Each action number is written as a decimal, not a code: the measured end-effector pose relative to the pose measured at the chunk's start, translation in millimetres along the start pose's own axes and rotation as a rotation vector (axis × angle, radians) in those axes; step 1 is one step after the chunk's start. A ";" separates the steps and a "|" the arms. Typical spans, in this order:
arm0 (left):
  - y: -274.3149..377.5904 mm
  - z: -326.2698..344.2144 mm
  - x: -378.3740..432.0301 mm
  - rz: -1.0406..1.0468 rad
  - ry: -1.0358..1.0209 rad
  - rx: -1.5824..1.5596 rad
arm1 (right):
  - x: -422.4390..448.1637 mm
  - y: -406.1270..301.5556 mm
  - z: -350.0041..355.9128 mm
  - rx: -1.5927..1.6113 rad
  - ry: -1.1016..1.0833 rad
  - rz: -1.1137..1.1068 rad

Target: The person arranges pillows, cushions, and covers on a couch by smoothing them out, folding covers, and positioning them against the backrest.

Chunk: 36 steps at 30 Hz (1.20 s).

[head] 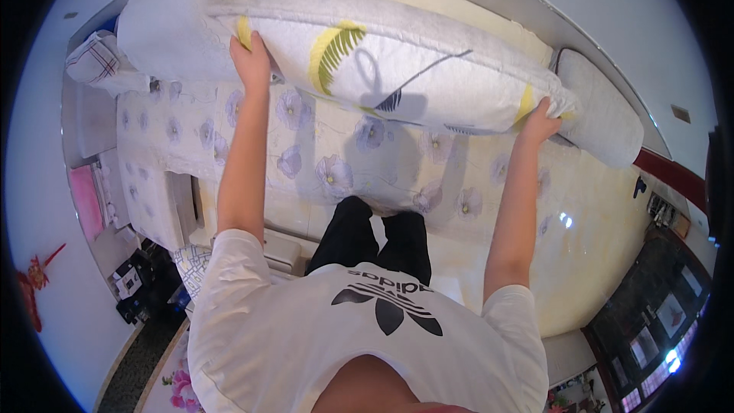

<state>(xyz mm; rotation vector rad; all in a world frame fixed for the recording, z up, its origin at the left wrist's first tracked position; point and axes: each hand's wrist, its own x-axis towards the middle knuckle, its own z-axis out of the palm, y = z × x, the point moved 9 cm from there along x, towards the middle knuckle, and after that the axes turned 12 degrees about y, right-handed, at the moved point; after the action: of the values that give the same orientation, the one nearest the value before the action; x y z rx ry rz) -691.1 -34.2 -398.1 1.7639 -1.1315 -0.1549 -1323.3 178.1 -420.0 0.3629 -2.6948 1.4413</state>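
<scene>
Both my hands are on a long white cushion (pixel 395 57) printed with yellow and dark leaf shapes. My left hand (pixel 251 63) grips its left end, thumb on the front face. At the opposite end, my right hand (pixel 540 121) is closed on the lower corner, where the fabric bunches up. The cushion is tilted across the back of a sofa-like seat. Below it spreads a cream seat cover (pixel 334 175) with pale purple flowers, shadowed by my arms and head. My legs stand against the seat's front edge.
A plain white cushion (pixel 172 28) leans at the left, with a checked white cloth (pixel 94 60) beside it. Another pale cushion (pixel 599 106) lies at the right end. A glossy cream floor (pixel 585 275) extends right. Dark items (pixel 143 281) stand at lower left.
</scene>
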 end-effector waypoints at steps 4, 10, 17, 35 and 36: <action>71.1 2.7 -59.3 0.336 0.056 0.142 | -61.5 -52.2 -13.2 -0.208 0.318 -0.559; 70.4 38.9 -75.3 0.470 0.024 0.366 | -73.7 -54.3 10.4 -0.278 0.055 -0.804; 60.4 89.2 -73.5 0.490 0.152 0.355 | -59.0 -36.8 65.0 -0.127 0.126 -0.806; 32.7 100.2 -42.1 0.166 -0.242 -0.192 | -37.1 -29.0 98.5 0.013 -0.140 -0.858; 14.8 100.2 -30.9 -0.002 -0.380 -0.459 | -34.2 -30.0 90.5 -0.005 -0.167 -0.842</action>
<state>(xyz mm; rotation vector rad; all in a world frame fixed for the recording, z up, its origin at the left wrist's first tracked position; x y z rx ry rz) -773.2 -78.8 -447.8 1.3535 -1.2401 -0.7186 -1278.1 93.3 -452.0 1.4434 -2.1596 1.1514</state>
